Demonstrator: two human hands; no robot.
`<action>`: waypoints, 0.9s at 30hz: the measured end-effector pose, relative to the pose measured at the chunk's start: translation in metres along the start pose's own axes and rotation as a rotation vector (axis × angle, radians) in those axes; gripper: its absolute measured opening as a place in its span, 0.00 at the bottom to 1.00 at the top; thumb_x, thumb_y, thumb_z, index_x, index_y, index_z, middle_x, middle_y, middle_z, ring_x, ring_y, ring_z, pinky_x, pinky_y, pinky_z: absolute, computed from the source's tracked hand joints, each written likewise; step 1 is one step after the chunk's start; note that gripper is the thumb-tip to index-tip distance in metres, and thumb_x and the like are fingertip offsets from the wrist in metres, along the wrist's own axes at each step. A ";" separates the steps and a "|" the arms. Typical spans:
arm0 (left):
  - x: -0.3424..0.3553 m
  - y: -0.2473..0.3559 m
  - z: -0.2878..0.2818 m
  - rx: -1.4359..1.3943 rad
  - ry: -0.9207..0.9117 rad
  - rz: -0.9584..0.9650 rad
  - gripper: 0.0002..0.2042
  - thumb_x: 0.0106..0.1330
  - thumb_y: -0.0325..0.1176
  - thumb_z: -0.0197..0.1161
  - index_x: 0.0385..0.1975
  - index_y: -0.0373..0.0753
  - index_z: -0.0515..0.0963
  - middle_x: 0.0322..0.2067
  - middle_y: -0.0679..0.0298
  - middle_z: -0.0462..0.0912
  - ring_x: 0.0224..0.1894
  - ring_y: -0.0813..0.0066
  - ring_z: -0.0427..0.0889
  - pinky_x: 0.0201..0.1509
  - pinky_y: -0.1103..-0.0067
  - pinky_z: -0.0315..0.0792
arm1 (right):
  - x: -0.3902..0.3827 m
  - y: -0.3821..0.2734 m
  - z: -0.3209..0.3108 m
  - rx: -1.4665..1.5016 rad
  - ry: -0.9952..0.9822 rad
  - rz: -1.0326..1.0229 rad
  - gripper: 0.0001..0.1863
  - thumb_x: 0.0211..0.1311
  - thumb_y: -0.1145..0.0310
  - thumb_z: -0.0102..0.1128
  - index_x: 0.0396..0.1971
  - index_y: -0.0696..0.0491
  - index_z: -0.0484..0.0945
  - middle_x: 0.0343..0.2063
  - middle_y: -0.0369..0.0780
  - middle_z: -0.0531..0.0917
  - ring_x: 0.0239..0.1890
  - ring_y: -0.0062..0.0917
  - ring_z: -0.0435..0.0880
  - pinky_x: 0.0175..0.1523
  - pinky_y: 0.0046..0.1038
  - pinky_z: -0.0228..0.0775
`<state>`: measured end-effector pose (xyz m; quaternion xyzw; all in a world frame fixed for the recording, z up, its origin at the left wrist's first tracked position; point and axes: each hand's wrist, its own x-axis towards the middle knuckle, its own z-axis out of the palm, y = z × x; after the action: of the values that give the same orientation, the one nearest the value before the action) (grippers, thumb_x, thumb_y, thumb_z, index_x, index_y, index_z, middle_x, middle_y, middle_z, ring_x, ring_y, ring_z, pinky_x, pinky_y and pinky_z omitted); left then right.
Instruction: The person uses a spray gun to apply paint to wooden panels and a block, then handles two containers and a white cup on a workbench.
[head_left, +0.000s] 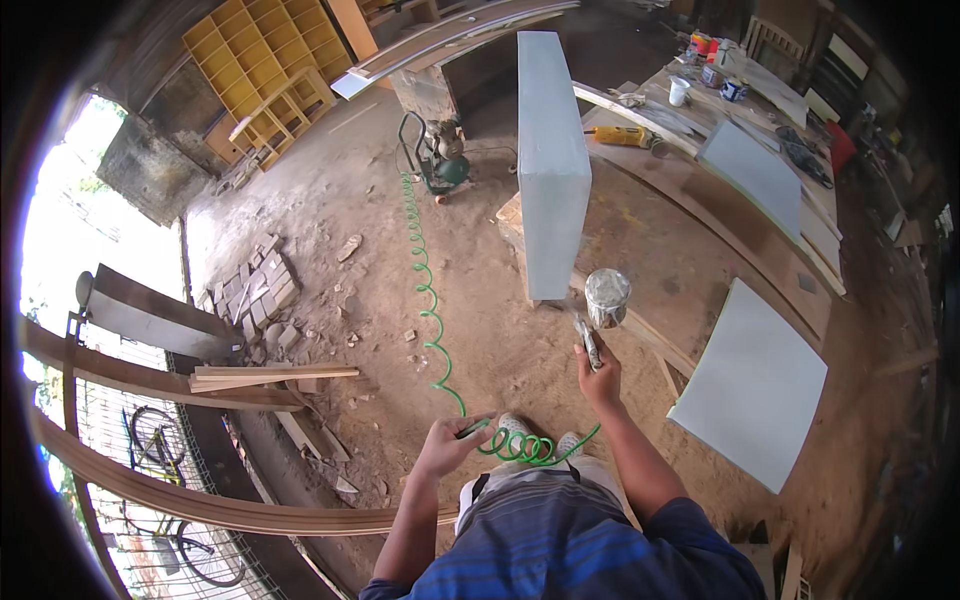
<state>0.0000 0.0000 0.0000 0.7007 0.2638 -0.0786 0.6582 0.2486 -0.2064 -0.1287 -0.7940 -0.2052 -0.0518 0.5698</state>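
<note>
My right hand (pixel 601 382) is closed around the handle of a paint spray gun (pixel 588 340), whose round, paint-smeared metal cup (pixel 608 290) sits on top. Just beyond the gun, a tall pale white box-like panel (pixel 556 200) stands on edge on a wooden work table (pixel 660 235). Over on the left, my left hand (pixel 452 446) grips the green coiled air hose (pixel 520 446). Loops of that hose hang between my two hands, and the rest stretches away over the floor to a small green air compressor (pixel 447 170).
A second white panel (pixel 755 385) leans at the right, and another (pixel 755 175) rests behind it. A yellow power tool (pixel 622 136) lies on the table. Long curved boards (pixel 230 505), timber strips (pixel 275 373) and broken paving blocks (pixel 262 290) occupy the left. Yellow shelving (pixel 255 50) stands far back.
</note>
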 end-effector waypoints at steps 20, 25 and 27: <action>0.011 -0.023 -0.025 -0.004 0.018 -0.044 0.19 0.72 0.40 0.72 0.59 0.39 0.86 0.40 0.74 0.87 0.44 0.87 0.79 0.52 0.82 0.74 | 0.011 -0.067 -0.017 0.067 0.052 -0.068 0.23 0.72 0.68 0.68 0.61 0.63 0.80 0.53 0.49 0.88 0.55 0.32 0.89 0.60 0.31 0.77; 0.028 -0.004 -0.055 -0.020 -0.045 -0.058 0.21 0.72 0.42 0.73 0.59 0.37 0.86 0.41 0.75 0.88 0.42 0.88 0.78 0.51 0.83 0.73 | 0.029 -0.138 -0.036 0.077 0.136 -0.119 0.25 0.72 0.70 0.68 0.64 0.65 0.78 0.55 0.46 0.88 0.56 0.26 0.86 0.62 0.28 0.75; 0.038 -0.002 -0.072 -0.048 -0.078 -0.045 0.21 0.72 0.42 0.73 0.60 0.38 0.86 0.40 0.76 0.87 0.41 0.88 0.77 0.50 0.83 0.72 | 0.033 -0.167 -0.038 0.039 0.182 -0.163 0.25 0.72 0.69 0.68 0.64 0.65 0.77 0.55 0.46 0.88 0.57 0.25 0.85 0.62 0.27 0.74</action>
<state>0.0144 0.0798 -0.0105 0.6751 0.2557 -0.1143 0.6825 0.2205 -0.1887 0.0423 -0.7556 -0.2174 -0.1657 0.5952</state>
